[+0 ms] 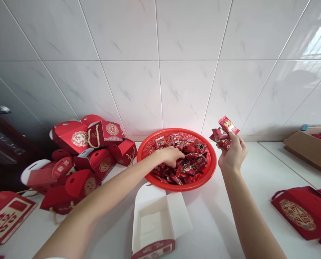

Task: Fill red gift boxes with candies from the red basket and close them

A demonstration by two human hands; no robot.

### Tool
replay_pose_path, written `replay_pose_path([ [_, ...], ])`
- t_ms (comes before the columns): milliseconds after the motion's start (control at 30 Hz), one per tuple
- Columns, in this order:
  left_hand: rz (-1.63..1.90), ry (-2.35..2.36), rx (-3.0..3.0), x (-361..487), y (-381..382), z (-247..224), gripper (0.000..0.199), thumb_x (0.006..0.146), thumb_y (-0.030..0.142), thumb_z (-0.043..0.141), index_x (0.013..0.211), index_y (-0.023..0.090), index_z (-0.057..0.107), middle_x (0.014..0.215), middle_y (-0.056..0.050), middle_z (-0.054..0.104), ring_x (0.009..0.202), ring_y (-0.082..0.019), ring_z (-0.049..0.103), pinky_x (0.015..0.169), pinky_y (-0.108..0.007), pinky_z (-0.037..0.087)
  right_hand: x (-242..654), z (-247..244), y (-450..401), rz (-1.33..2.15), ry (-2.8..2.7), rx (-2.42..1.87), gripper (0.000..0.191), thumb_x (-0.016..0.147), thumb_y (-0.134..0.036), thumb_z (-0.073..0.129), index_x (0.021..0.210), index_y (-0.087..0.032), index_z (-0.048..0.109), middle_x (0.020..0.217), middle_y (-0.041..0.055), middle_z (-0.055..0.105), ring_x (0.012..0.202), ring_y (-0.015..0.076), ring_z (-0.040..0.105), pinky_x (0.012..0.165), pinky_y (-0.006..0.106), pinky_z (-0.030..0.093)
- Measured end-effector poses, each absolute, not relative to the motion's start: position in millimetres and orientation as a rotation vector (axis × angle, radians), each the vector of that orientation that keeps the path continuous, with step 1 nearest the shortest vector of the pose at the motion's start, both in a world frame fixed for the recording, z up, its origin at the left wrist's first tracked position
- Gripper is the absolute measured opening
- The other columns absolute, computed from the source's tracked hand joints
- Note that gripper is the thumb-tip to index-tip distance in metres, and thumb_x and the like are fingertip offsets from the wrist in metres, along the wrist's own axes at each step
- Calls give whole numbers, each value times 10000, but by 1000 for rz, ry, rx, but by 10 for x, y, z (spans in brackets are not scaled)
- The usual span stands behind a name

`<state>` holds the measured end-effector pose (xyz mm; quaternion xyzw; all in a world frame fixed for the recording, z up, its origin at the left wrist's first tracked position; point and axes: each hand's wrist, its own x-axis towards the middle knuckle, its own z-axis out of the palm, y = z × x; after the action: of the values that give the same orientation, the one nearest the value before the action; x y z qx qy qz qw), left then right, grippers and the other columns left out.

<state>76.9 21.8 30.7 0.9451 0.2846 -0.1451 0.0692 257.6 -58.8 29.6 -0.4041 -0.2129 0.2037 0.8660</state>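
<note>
A red plastic basket (176, 186) holds a heap of red-wrapped candies (188, 167). My left hand (171, 156) reaches into it from the left with curled fingers touching the heap; the fingertips are partly hidden, and I cannot tell what is between them. To the right of the basket, raised above the table, my right hand (234, 151) is closed around several wrapped candies (222, 133). In front of the basket an unfolded gift box (152, 223) stands with its flaps apart, showing a white inside with nothing in it.
Several red gift boxes with rope handles (95, 154) are piled at the left on the white table (211, 223). Another red box (301, 212) lies at the right, below a brown cardboard box (306, 147) with red contents. A tiled wall (187, 93) rises behind.
</note>
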Motion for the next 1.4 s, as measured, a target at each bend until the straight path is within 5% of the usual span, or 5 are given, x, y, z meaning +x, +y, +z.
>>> replay_pose_path([
  [200, 102, 862, 2481, 524, 399, 467, 452, 887, 267, 626, 1332, 183, 631, 1321, -75, 689, 1144, -219, 658, 955, -304, 503, 2510, 296, -587, 483, -465, -848, 216, 698, -352, 735, 635, -205, 591, 631, -19, 597, 543, 126, 552, 470, 262, 412],
  [667, 471, 834, 2236, 191, 453, 307, 515, 815, 272, 712, 1314, 161, 653, 1223, -75, 731, 923, -201, 661, 837, -332, 520, 2336, 134, -571, 751, -696, -876, 200, 723, -362, 801, 697, -192, 700, 646, -10, 709, 596, 157, 653, 587, 270, 522],
  [833, 640, 958, 2278, 29, 541, 281, 469, 821, 272, 695, 1270, 137, 683, 1310, -115, 701, 1093, -254, 653, 999, -395, 484, 2260, 72, -554, 813, -741, -946, 219, 712, -401, 805, 738, -193, 740, 653, 5, 731, 587, 172, 653, 575, 279, 522],
  [1200, 306, 1060, 2471, 0, 505, 288, 448, 875, 321, 682, 1300, 182, 652, 1334, -80, 691, 1229, -266, 624, 1052, -360, 464, 2236, 54, -560, 822, -763, -1003, 251, 697, -436, 811, 725, -195, 745, 665, 8, 734, 605, 177, 647, 585, 281, 512],
  [1400, 255, 1027, 2778, 206, 440, 362, 376, 839, 112, 611, 1179, 219, 730, 1295, -68, 689, 1216, -249, 624, 1046, -347, 470, 2237, 55, -559, 815, -773, -1022, 267, 698, -453, 813, 714, -201, 727, 637, -4, 704, 589, 177, 622, 584, 289, 494],
])
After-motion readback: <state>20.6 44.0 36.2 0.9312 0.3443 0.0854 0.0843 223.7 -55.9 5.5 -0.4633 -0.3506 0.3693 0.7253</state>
